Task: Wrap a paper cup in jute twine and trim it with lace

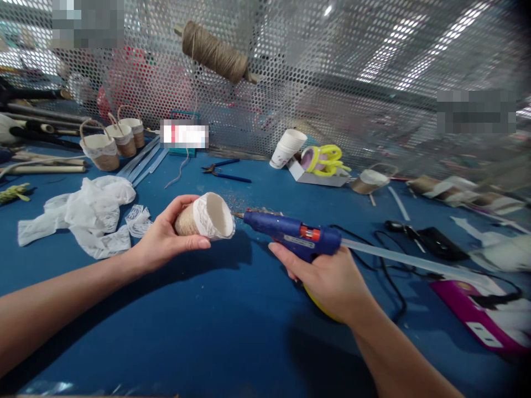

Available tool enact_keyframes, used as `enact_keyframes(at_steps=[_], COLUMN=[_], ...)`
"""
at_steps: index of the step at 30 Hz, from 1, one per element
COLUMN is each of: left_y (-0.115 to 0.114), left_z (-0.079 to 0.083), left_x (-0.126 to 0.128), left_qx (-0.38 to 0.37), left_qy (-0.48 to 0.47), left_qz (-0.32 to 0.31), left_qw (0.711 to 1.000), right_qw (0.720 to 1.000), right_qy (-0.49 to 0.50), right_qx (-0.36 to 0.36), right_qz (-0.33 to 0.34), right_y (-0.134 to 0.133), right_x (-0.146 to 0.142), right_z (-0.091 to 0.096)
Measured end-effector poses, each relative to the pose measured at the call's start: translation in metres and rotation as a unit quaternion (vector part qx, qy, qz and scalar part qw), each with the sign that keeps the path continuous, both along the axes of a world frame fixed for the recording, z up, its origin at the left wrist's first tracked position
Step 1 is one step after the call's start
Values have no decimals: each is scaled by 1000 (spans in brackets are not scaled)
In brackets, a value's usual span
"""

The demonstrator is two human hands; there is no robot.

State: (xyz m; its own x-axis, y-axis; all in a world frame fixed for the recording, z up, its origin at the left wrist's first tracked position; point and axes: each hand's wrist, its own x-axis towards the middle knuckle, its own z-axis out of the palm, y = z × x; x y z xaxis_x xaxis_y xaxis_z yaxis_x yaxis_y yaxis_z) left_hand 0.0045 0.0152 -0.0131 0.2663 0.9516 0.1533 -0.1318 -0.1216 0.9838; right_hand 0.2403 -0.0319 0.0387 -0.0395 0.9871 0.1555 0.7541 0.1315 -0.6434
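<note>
A small paper cup (203,216), wrapped in twine with a white lace band around its rim, lies tilted in my left hand (172,229). My left fingers and thumb are closed around its twine part, and its mouth faces right. My right hand (327,276) grips the handle of a blue hot glue gun (282,228). The gun's metal tip points left, close to the cup's rim; whether it touches cannot be told. A long clear glue stick (398,258) sticks out of the gun's back. Part of a yellow round thing (321,304) shows beneath my right hand.
White lace (93,213) lies at left, below several finished handled cups (99,152). Pliers (226,170), stacked white cups (288,148) and yellow-handled scissors (329,160) are at the back. A twine spool (213,52) hangs on the mesh. Right: black cord (388,282), purple package (468,315).
</note>
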Motion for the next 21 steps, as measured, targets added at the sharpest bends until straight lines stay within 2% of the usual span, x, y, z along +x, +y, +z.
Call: enact_keyframes(at_steps=[7, 14, 21], left_y=[-1, 2, 4], left_z=[2, 0, -4], left_x=[-1, -1, -3], left_qx=[9, 8, 8], left_qy=[17, -7, -21], left_qz=[0, 15, 17], left_qw=[1000, 1000, 1000], right_qw=[1000, 999, 1000], right_qy=[-22, -27, -16], right_qx=[5, 30, 9], right_qz=[8, 19, 12], right_y=[-1, -1, -2], right_x=[2, 1, 2], right_z=[-1, -1, -1])
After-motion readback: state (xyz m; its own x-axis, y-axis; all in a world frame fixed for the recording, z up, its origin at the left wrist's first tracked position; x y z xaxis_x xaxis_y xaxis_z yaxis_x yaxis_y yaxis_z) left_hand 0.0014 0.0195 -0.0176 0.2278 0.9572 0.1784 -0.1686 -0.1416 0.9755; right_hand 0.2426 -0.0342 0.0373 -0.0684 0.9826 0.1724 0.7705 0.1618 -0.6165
